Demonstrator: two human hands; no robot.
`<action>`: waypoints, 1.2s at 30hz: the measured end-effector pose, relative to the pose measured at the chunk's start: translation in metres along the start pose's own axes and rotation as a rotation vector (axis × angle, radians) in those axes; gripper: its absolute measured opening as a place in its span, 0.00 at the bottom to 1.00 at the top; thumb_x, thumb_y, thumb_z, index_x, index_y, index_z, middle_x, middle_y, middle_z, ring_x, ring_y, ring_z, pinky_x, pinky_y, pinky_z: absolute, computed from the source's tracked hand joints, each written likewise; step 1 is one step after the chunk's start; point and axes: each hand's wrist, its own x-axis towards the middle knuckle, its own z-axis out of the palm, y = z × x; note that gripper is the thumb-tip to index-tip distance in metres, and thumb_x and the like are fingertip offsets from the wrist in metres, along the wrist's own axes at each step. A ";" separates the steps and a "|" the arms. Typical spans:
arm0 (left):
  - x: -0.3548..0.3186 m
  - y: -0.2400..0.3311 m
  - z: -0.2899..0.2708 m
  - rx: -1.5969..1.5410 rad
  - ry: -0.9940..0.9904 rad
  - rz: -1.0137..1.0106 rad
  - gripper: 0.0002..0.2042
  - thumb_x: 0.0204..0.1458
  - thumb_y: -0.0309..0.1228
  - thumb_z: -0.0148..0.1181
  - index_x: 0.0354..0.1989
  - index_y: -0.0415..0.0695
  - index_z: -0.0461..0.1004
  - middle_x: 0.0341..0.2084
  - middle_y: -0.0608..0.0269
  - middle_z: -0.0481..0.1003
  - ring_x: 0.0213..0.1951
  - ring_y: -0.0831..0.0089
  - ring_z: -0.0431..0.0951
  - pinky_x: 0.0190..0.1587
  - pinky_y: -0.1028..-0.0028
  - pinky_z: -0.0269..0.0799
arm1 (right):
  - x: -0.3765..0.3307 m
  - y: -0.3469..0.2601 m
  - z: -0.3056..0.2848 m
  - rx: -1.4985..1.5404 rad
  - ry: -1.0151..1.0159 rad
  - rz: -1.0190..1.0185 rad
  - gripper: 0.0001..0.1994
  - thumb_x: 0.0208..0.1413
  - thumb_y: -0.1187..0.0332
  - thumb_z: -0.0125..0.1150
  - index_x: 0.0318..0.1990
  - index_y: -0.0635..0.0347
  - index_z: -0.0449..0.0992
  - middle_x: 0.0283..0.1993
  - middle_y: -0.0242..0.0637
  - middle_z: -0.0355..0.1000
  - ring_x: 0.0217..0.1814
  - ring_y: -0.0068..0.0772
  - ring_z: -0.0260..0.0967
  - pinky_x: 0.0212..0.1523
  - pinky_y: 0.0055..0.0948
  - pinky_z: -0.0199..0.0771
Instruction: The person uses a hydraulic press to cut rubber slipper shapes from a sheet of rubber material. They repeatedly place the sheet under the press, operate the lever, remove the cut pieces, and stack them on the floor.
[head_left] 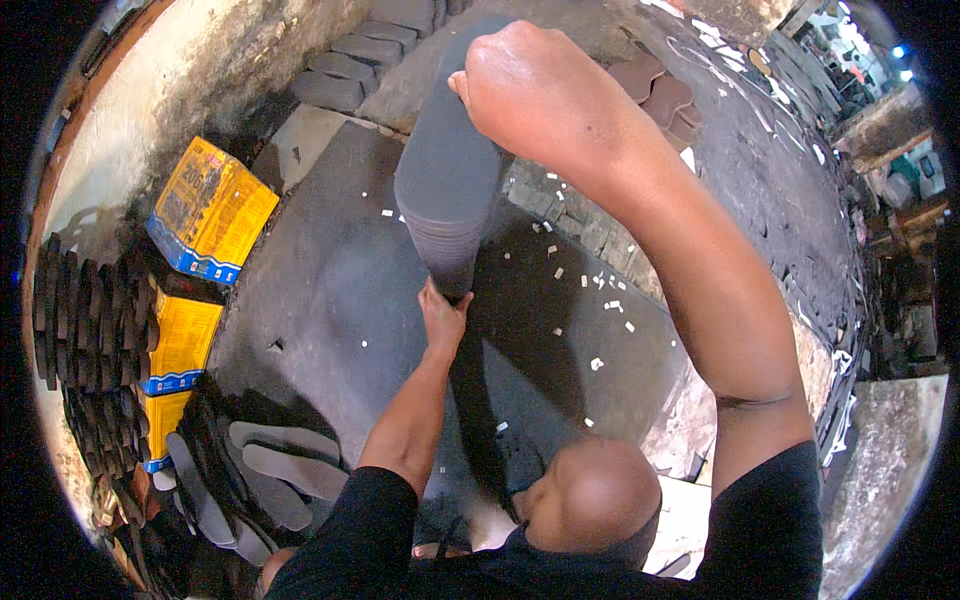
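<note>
A thick stack of dark grey shoe soles [450,165] is held up in front of me, its layered edges lined up at the near end. My left hand [443,318] grips that near end from below, with the thumb along its side. At the far end, my right hand [520,85] is closed over the stack's right edge, its arm bent out wide. Most of the fingers of both hands are hidden behind the stack or the wrist.
Yellow and blue cartons [212,210] stand at the left beside tall piles of dark soles [95,320]. Loose grey soles [290,470] lie at the lower left. More sole stacks [340,80] sit at the back wall; brown soles [670,100] lie far right. White scraps [613,305] dot the floor.
</note>
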 end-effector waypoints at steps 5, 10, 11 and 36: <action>0.003 -0.005 0.015 0.070 0.089 -0.016 0.49 0.46 0.36 0.79 0.70 0.27 0.52 0.62 0.33 0.66 0.63 0.40 0.64 0.66 0.51 0.63 | 0.011 0.009 0.012 0.030 -0.004 0.046 0.18 0.63 0.65 0.56 0.26 0.70 0.81 0.27 0.57 0.77 0.32 0.57 0.80 0.36 0.47 0.83; -0.003 -0.021 0.012 0.106 0.165 0.103 0.48 0.47 0.38 0.78 0.69 0.27 0.53 0.61 0.34 0.67 0.62 0.41 0.65 0.65 0.49 0.63 | 0.014 -0.006 0.011 0.098 0.026 -0.009 0.11 0.54 0.70 0.58 0.26 0.69 0.83 0.28 0.58 0.78 0.33 0.58 0.81 0.38 0.46 0.84; -0.002 -0.005 0.006 0.070 0.091 0.056 0.48 0.47 0.38 0.78 0.69 0.26 0.54 0.61 0.34 0.67 0.61 0.40 0.66 0.64 0.50 0.63 | 0.011 -0.002 0.010 0.102 0.016 0.008 0.08 0.49 0.73 0.59 0.26 0.68 0.83 0.29 0.59 0.79 0.34 0.58 0.82 0.38 0.46 0.85; -0.004 -0.002 0.024 0.195 0.241 0.109 0.42 0.54 0.42 0.71 0.67 0.24 0.55 0.56 0.34 0.69 0.57 0.40 0.67 0.63 0.51 0.64 | 0.009 0.004 0.010 0.100 -0.011 0.067 0.24 0.63 0.55 0.60 0.28 0.72 0.82 0.31 0.62 0.77 0.37 0.61 0.79 0.42 0.51 0.81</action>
